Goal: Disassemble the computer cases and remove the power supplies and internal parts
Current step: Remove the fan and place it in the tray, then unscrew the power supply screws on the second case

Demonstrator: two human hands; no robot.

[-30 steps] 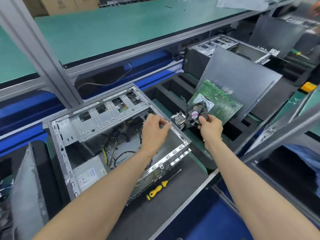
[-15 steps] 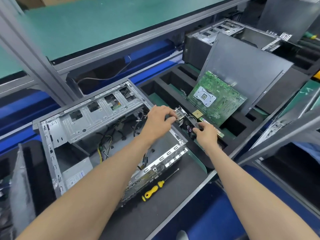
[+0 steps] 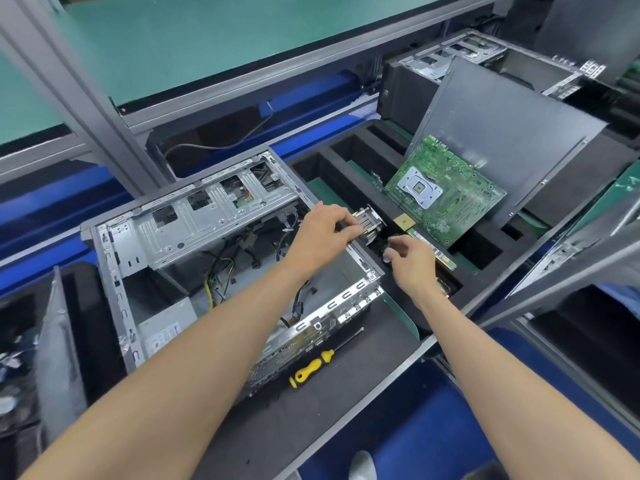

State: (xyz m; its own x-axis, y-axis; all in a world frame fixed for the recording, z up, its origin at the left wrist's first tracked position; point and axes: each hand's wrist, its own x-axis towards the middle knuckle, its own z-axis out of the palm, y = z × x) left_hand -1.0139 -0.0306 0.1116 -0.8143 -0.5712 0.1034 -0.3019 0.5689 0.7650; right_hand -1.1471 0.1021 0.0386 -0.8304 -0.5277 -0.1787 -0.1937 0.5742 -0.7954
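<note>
1. Left grip (image 3: 323,233): fingers curled round a finned metal heatsink (image 3: 367,223), held just over the right edge of the open computer case (image 3: 194,251)
2. Right grip (image 3: 410,261): fingers bent, pinching a small dark part (image 3: 385,244) just below the heatsink; what that part is cannot be told
3. Computer case: grey metal, side panel off, lying on the black mat of the table (image 3: 346,386); drive cage along its far side
4. Power supply (image 3: 162,332): grey box with a white label, seated in the near left corner of the case
5. Loose cables (image 3: 221,271): black and yellow, lying on the case floor
6. Motherboard (image 3: 446,192): green, leaning against a tilted grey panel (image 3: 502,133), in the black foam tray (image 3: 339,147) to the right of the case
7. Memory stick (image 3: 431,249): flat on the foam, just beside the right hand
8. Screwdriver (image 3: 313,367): yellow and black handle, on the mat just in front of the case
9. Second case (image 3: 412,84): open, beyond the foam tray
</note>
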